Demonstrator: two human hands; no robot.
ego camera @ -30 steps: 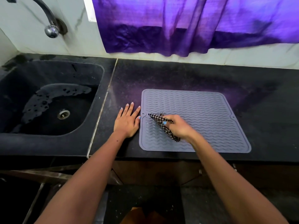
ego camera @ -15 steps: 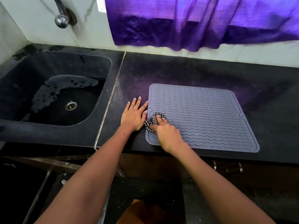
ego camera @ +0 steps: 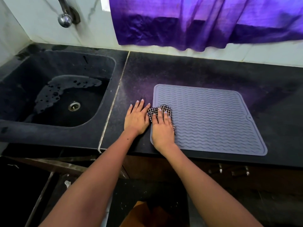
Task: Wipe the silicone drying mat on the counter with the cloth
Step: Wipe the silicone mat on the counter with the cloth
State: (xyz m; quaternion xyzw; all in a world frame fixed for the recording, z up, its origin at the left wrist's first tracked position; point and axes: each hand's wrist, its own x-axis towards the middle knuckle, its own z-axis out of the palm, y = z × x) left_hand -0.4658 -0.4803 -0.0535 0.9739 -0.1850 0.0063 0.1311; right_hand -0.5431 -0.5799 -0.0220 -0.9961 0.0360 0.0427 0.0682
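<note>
A grey silicone drying mat (ego camera: 213,122) with wavy ridges lies flat on the black counter (ego camera: 196,71). A small black-and-white checked cloth (ego camera: 167,109) is bunched at the mat's left edge. My right hand (ego camera: 162,128) lies on top of the cloth with fingers stretched out, pressing it onto the mat. My left hand (ego camera: 136,118) rests flat on the counter just left of the mat, fingers straight, its thumb side close to the cloth.
A black sink (ego camera: 49,135) with a wet patch and a drain sits to the left, a metal tap (ego camera: 65,18) above it. A purple curtain (ego camera: 196,22) hangs over the back wall. The counter's front edge runs just below the mat.
My right hand has carried the cloth from the mat's left-middle to its left edge and has flattened over it instead of pinching it. My left hand has stayed in place.
</note>
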